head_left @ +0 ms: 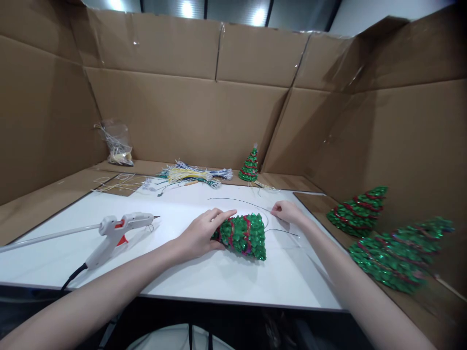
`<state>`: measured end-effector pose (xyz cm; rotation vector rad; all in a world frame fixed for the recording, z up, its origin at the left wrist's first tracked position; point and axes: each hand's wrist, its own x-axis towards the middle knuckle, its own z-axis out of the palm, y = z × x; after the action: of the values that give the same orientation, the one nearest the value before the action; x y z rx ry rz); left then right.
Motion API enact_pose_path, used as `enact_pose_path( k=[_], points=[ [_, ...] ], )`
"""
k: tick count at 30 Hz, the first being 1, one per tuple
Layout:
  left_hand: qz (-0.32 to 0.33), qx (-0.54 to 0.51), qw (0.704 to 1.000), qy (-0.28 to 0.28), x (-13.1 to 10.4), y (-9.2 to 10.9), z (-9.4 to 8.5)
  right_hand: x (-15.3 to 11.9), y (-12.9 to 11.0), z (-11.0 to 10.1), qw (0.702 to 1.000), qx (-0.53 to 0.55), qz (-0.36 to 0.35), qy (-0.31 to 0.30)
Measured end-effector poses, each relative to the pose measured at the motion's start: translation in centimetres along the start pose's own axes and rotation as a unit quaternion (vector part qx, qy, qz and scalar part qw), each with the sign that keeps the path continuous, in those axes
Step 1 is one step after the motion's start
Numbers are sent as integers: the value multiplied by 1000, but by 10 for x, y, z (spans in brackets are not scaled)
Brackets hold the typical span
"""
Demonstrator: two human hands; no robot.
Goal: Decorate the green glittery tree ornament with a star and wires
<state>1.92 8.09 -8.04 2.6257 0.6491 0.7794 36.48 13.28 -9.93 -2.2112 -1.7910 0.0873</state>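
A green tinsel tree with red garland lies on its side on the white board, its wide base to the right. My left hand is wrapped round its narrow end. To the right of the tree, my right hand is pinched on a thin dark wire, which stretches left across the board. A second stretch of dark wire lies below my right hand; whether the two are one piece I cannot tell.
A white glue gun stands at left with its nozzle pointing right. Bundled strings and a small upright tree are at the back, a plastic bag behind left. Two trees lie at right. Cardboard walls surround the board.
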Motion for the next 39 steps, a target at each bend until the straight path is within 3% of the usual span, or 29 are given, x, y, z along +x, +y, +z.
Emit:
enact_pose_path(
  k=[6, 8, 11, 14, 18, 21, 28, 31, 32, 34, 37, 39],
  points=[
    [14, 7, 1000, 6, -2, 0, 7, 0, -14, -7, 999, -35, 8, -36],
    [10, -17, 1000, 4, -2, 1, 2, 0, -23, -17, 999, -36, -3, -11],
    [4, -65, 998, 13, -2, 4, -10, -2, -42, -37, 997, -28, -27, 72],
    [24, -47, 992, 111, -2, 6, -19, -13, -72, -55, 988, -8, -78, 136],
    [58, 85, 951, 291, 4, 6, -26, -44, -120, -66, 969, 21, -181, 169],
    [44, 124, 932, 339, 8, 5, -32, -70, -148, -71, 932, 68, -273, 230],
    [38, 49, 957, 282, 0, 16, -39, -98, -164, -84, 909, 125, -284, 279],
    [-54, -105, 968, 220, 8, 22, -39, -104, -165, -84, 905, 148, -296, 268],
    [-92, -189, 956, 204, 12, 22, -40, -107, -166, -83, 904, 152, -302, 260],
    [-136, -347, 905, 206, 22, 22, -46, -110, -167, -80, 907, 150, -313, 240],
    [-99, -462, 836, 279, 34, 18, -60, -111, -164, -75, 916, 132, -319, 204],
    [-58, -495, 808, 315, 38, 15, -72, -107, -159, -71, 924, 122, -312, 183]
  ],
)
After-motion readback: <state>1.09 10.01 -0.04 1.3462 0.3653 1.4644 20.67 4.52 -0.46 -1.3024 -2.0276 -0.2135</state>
